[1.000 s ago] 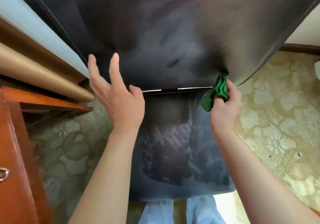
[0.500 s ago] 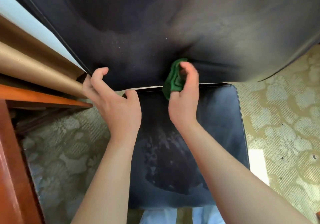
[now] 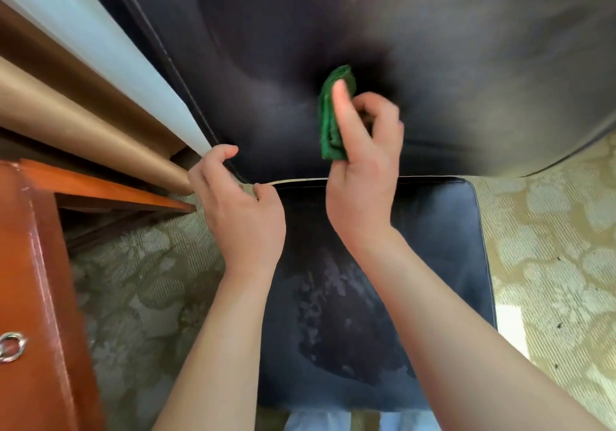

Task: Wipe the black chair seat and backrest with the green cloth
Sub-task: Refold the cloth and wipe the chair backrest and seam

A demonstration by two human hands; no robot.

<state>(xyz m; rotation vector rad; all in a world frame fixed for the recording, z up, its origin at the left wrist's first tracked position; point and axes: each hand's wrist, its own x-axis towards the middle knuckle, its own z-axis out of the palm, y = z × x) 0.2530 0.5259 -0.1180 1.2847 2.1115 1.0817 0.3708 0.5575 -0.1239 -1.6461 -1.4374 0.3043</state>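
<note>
The black backrest (image 3: 450,64) fills the top of the view, and the black seat (image 3: 443,247) lies below it with a dull smeared patch in its middle. My right hand (image 3: 363,164) holds the folded green cloth (image 3: 331,114) and presses it against the lower middle of the backrest, denting the padding. My left hand (image 3: 238,210) grips the backrest's lower left edge with curled fingers, just above the seat's back left corner.
An orange-brown wooden cabinet (image 3: 40,280) with a metal ring pull (image 3: 11,345) stands at the left. Tan curtain folds (image 3: 66,107) hang beside the backrest. Patterned beige carpet (image 3: 550,247) surrounds the chair. My light trouser legs show at the bottom edge.
My right hand has carried the cloth from the backrest's lower right edge leftwards to its middle, then upwards. My left hand went from open fingers to curled on the left edge.
</note>
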